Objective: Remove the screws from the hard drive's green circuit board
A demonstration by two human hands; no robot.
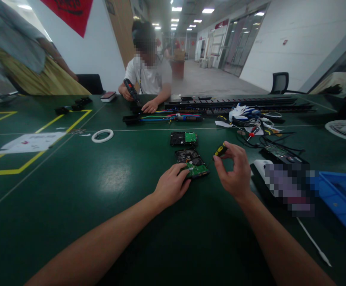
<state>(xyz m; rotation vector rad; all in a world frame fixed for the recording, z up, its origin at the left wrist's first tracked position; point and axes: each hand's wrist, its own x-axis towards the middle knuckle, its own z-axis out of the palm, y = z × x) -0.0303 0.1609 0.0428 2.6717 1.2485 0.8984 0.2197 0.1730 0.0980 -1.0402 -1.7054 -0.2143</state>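
My left hand point(173, 183) has its fingers over the near left edge of a hard drive point(192, 159), which lies on the green table with a green circuit board at its near end. Between the thumb and fingertips of my right hand point(234, 169) is a short black-and-yellow screwdriver point(220, 149), held in the air just right of the drive. Its tip is too small to make out. A second hard drive point(178, 138), also with a green board, lies just beyond the first.
Across the table point(71, 222), a co-worker point(149, 75) holds a power screwdriver point(131, 90) near cables and long black rails point(235, 104). Gloves point(241, 113), wires and a blue tray point(339, 194) lie to the right. A white tape roll point(102, 136) and paper point(32, 142) are at left.
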